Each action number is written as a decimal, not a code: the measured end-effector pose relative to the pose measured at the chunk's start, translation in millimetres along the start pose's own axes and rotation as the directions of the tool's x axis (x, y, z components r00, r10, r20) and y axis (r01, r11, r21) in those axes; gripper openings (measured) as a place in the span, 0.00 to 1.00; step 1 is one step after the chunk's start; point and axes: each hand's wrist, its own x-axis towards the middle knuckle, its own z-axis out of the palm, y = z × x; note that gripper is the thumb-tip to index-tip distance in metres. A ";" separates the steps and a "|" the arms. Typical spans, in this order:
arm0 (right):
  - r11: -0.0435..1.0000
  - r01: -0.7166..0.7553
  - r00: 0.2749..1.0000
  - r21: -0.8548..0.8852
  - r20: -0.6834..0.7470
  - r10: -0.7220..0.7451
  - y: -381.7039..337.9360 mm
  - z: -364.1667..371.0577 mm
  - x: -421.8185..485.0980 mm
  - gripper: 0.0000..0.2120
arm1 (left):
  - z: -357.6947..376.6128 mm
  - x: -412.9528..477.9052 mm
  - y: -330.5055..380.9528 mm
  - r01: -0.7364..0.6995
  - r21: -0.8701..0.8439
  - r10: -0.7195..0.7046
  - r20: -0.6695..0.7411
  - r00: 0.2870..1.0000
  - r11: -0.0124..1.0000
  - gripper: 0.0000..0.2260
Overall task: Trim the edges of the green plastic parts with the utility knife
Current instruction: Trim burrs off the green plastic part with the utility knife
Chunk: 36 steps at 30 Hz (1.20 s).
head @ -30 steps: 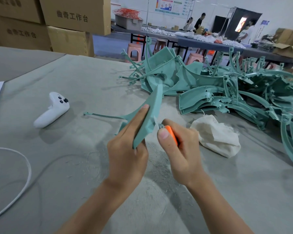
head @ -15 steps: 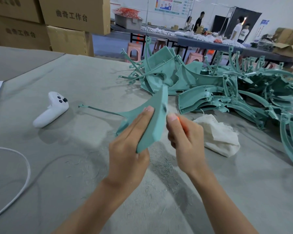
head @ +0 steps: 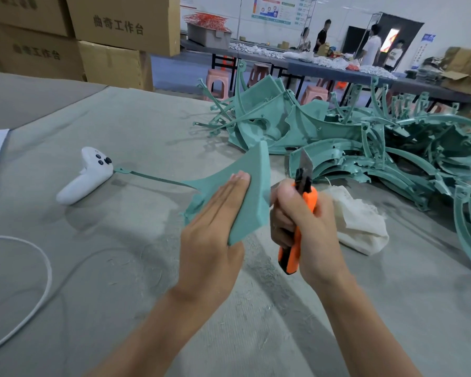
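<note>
Hovering over bench, green part has swung up vs 0.5 s ago; left hand fingers flat on it, thumb hidden; right hand clenches utility knife, blade now clear of the edge.

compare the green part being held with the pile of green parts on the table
The held green part is tilted up under the flat fingers of the left hand, beside the utility knife in the right hand; the pile of green parts lies untouched on the table. The held green part is one piece; the pile is many, tangled together. Both are the same teal-green plastic with curved panels and thin arms.
</note>
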 end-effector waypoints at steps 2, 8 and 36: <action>0.999 0.028 0.999 -0.022 0.027 -0.027 -1.5 2.0 -1.2 0.17 | -0.7 -0.2 -1.4 -0.037 -0.003 0.037 0.016 0.999 0.999 0.27; 0.999 0.044 0.999 -0.016 -0.009 -0.044 -2.6 0.8 -1.4 0.17 | -1.6 0.1 -3.1 -0.085 -0.010 0.085 0.062 0.994 0.996 0.28; 0.828 0.302 0.949 -0.472 0.064 -0.309 12.1 13.5 -8.9 0.36 | -0.5 4.8 -1.7 0.115 0.025 -0.112 -0.099 0.989 0.993 0.23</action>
